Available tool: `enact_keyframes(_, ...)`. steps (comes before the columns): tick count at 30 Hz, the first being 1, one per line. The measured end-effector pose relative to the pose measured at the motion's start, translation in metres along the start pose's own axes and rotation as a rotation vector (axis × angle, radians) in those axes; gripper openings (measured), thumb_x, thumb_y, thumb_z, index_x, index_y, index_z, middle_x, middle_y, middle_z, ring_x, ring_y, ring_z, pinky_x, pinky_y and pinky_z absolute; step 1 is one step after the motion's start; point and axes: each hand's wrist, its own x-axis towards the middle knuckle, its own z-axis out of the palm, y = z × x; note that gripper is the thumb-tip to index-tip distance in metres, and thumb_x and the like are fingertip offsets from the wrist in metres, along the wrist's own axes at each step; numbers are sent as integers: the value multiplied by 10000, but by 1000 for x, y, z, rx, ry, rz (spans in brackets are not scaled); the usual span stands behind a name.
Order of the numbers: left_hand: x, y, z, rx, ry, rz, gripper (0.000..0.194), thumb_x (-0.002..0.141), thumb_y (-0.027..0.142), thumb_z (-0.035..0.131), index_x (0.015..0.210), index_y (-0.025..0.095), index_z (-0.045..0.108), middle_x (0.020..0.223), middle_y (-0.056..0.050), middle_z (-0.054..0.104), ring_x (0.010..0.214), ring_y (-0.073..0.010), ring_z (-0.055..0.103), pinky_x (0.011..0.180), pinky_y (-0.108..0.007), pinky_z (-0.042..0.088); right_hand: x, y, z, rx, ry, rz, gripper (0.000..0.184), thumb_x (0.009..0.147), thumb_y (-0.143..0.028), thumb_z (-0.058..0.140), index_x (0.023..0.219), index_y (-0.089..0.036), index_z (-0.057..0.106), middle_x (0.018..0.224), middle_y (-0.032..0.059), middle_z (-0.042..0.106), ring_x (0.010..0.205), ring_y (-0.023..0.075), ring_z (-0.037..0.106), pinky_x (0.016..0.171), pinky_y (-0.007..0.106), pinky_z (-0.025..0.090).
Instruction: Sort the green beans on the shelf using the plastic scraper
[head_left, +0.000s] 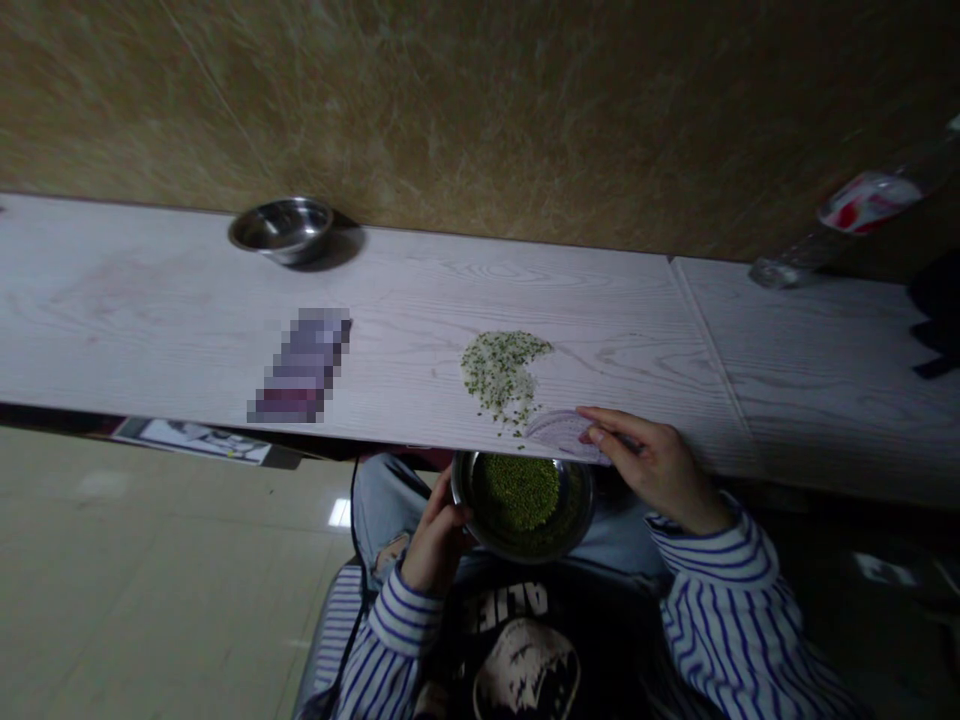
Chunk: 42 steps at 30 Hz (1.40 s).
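Note:
My left hand [442,532] grips the rim of a steel bowl [585,505] in front of my lap, just below the table's front edge. Green mung beans [517,490] cover much of the bowl's bottom. Between the thumb and fingers of my right hand [656,465] is a thin, see-through curved plastic piece [559,430], perhaps a lid; it rests at the table edge above the bowl. Just beyond it, a pile of green beans mixed with white grains [499,368] lies spread on the table, with a few stray beans trailing toward the edge.
A second steel bowl [281,230] stands at the back left by the wall. Nearer the front lies a blurred-out flat object [304,368]. At the back right a clear plastic bottle [847,220] stands on the pale wooden table [405,300]. A dark item [934,320] sits at the right edge.

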Motion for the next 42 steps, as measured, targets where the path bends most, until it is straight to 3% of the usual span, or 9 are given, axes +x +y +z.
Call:
enact_keyframes(5, -2, 2, 2, 7, 18, 0, 725, 643, 251, 680, 1357, 311, 570, 1268, -67, 629, 1076, -321, 575, 675, -359, 534, 1, 4, 2, -10, 4, 2, 313, 914, -278, 581, 1155, -185, 757, 981, 80, 810, 888, 216, 770, 878, 366, 616)
enact_keyframes(11, 0, 2, -2, -7, 10, 15, 683, 648, 252, 693, 1322, 319, 602, 1249, -62, 630, 1034, -299, 584, 728, -389, 540, 3, 4, 4, -12, 34, 11, 319, 923, -288, 576, 1171, -186, 750, 1016, 91, 805, 903, 224, 768, 852, 375, 624)
enact_keyframes(20, 0, 6, -8, -44, 53, 38, 744, 645, 230, 717, 1371, 293, 568, 1280, -69, 650, 952, -259, 612, 614, -296, 519, 7, -1, 14, 2, -3, -47, 317, 925, -254, 565, 1168, -176, 753, 968, 87, 811, 878, 208, 772, 849, 346, 622)
enact_keyframes(31, -1, 14, -10, -61, 57, 57, 720, 650, 202, 703, 1352, 315, 593, 1215, -60, 673, 915, -259, 630, 620, -299, 519, 0, -19, 23, -23, -55, -143, 306, 937, -220, 544, 1154, -184, 756, 968, 71, 813, 841, 183, 769, 783, 299, 619)
enact_keyframes(39, 0, 15, -13, -69, 74, 58, 727, 629, 210, 705, 1343, 298, 597, 1253, -70, 665, 1006, -275, 616, 715, -334, 543, 2, -9, 24, -67, 28, -107, 323, 944, -237, 537, 1179, -175, 750, 1005, 88, 808, 873, 204, 770, 799, 325, 624)
enact_keyframes(42, -1, 16, -14, -63, 68, 65, 745, 628, 215, 716, 1356, 311, 587, 1234, -65, 665, 941, -253, 624, 667, -303, 527, 5, -12, 29, -64, 29, -101, 323, 939, -231, 537, 1174, -175, 752, 1018, 93, 806, 891, 211, 770, 815, 337, 626)
